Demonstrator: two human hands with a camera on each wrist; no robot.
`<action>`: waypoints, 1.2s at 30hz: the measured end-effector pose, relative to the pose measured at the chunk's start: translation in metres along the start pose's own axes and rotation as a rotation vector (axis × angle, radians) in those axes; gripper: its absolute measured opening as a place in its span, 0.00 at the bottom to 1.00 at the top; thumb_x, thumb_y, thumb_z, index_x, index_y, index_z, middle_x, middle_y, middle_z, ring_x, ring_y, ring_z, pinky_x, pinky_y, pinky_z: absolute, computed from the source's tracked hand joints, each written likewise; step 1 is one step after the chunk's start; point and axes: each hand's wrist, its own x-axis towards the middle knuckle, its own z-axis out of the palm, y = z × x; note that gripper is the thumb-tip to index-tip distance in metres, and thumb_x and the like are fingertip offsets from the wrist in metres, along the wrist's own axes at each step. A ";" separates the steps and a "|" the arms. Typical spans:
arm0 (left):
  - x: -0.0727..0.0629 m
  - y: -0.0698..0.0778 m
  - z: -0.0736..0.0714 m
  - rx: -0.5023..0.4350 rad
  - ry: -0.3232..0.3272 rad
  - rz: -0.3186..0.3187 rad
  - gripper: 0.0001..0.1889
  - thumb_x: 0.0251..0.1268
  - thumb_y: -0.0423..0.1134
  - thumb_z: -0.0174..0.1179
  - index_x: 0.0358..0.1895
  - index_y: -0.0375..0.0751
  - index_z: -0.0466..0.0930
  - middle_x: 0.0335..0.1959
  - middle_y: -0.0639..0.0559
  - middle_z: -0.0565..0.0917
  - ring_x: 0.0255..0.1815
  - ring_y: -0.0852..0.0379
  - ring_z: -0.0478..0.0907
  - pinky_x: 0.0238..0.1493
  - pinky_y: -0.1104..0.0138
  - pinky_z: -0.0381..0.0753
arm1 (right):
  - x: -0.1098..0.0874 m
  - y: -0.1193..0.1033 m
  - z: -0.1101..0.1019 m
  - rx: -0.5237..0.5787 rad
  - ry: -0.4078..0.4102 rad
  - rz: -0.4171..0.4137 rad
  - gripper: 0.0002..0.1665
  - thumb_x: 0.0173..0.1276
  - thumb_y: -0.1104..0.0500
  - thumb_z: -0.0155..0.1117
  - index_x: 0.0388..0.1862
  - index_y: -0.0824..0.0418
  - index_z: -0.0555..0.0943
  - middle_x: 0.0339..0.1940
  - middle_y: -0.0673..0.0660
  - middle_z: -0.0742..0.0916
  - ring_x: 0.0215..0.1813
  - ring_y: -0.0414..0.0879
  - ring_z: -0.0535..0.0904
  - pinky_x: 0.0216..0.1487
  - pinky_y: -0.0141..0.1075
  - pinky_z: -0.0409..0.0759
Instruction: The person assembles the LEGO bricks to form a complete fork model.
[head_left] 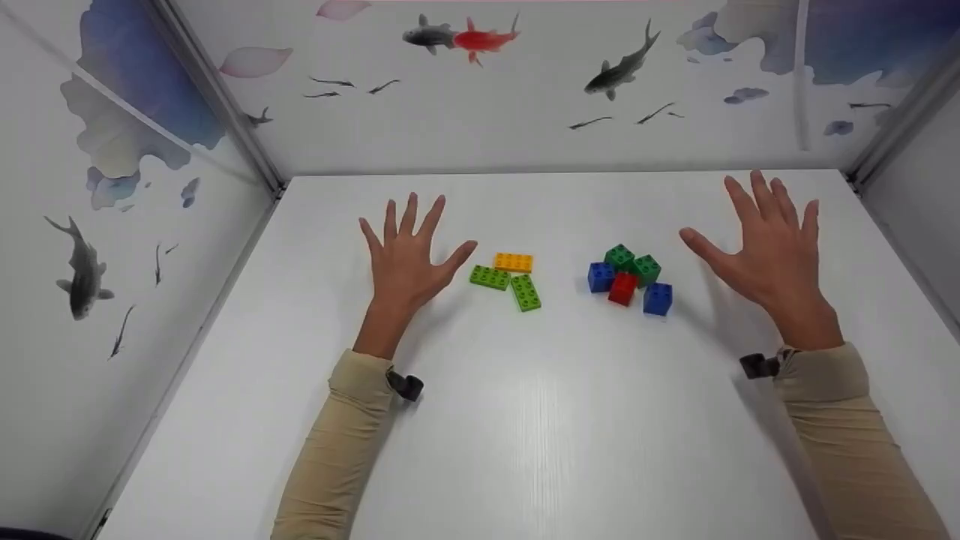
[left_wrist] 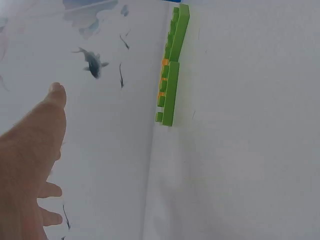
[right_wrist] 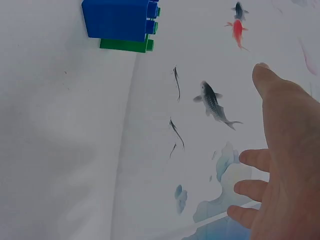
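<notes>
My left hand is spread with straight fingers and holds nothing. Just right of its thumb lie two flat lime-green bricks and an orange brick, studs up. In the left wrist view the lime-green bricks appear edge-on, with slivers of orange behind. My right hand is likewise spread and holds nothing. To its left sits a cluster of taller bricks: a red brick, two dark green bricks and two blue bricks. A blue brick partly hides a green one in the right wrist view.
Both brick groups rest on a white table, with a gap between them. White panels painted with fish stand behind and along the left side. Another panel borders the table on the right. Each wrist wears a small black camera.
</notes>
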 end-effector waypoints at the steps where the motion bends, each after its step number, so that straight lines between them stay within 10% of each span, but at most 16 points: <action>1: 0.000 0.001 0.000 -0.006 0.009 0.008 0.48 0.69 0.84 0.44 0.88 0.67 0.56 0.89 0.44 0.59 0.91 0.35 0.51 0.84 0.25 0.35 | 0.000 -0.001 0.000 0.018 0.023 -0.011 0.60 0.72 0.21 0.58 0.90 0.52 0.57 0.92 0.65 0.56 0.92 0.66 0.46 0.86 0.74 0.31; 17: -0.005 0.051 -0.007 -0.172 0.089 0.210 0.35 0.81 0.60 0.60 0.82 0.49 0.69 0.81 0.45 0.74 0.82 0.46 0.70 0.87 0.48 0.63 | -0.011 -0.031 0.002 0.151 0.193 -0.136 0.33 0.78 0.44 0.67 0.76 0.55 0.78 0.76 0.63 0.82 0.77 0.64 0.76 0.65 0.69 0.80; 27: -0.010 0.089 -0.003 -0.354 0.005 0.308 0.31 0.80 0.53 0.63 0.79 0.45 0.73 0.75 0.49 0.80 0.77 0.50 0.76 0.80 0.56 0.75 | -0.023 -0.035 0.011 0.147 0.099 -0.224 0.22 0.77 0.51 0.71 0.66 0.57 0.85 0.63 0.62 0.88 0.55 0.61 0.88 0.46 0.61 0.89; 36: -0.013 0.107 0.014 -0.405 -0.105 0.315 0.31 0.80 0.52 0.64 0.78 0.45 0.73 0.74 0.48 0.81 0.75 0.51 0.79 0.77 0.59 0.78 | -0.022 -0.034 0.014 0.203 -0.174 -0.185 0.20 0.77 0.51 0.73 0.59 0.61 0.85 0.53 0.62 0.91 0.56 0.60 0.88 0.56 0.62 0.89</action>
